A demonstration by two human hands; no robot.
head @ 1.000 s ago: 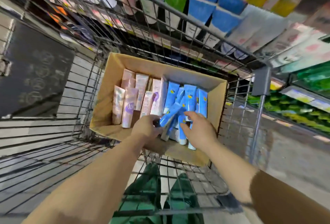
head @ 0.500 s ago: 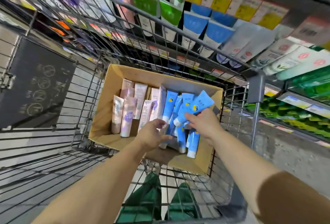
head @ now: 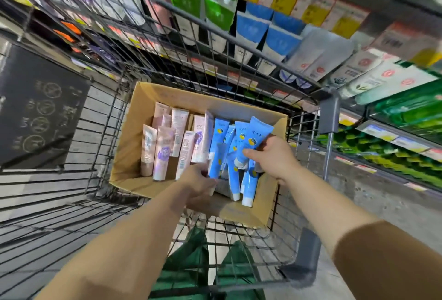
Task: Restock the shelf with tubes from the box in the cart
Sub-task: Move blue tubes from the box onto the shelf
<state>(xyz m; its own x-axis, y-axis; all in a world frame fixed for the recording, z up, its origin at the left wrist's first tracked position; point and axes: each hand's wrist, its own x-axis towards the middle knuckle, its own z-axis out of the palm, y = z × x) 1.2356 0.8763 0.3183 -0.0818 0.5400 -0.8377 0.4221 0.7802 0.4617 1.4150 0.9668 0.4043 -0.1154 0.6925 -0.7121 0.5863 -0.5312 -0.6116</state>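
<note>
An open cardboard box [head: 130, 137] sits in the wire cart [head: 100, 117]. Pink and white tubes [head: 165, 146] lie in its left half, blue tubes [head: 233, 175] in its right half. My right hand [head: 275, 158] grips a blue tube [head: 254, 140] by its lower part and holds it tilted above the others. My left hand [head: 199, 180] reaches into the box and its fingers hold another blue tube [head: 217, 158]. The shelf [head: 263, 36] beyond the cart holds blue, green and white tubes.
The cart's rim bar [head: 215, 26] runs between me and the shelf. A dark sign panel [head: 40, 105] hangs on the cart's left side. Green packs [head: 406, 113] fill the shelves at right. Green fabric [head: 198, 266] shows below the cart's basket.
My right hand has picked a blue tube out of the pile and lifted it toward the box's right side. My left hand stays among the blue tubes.
</note>
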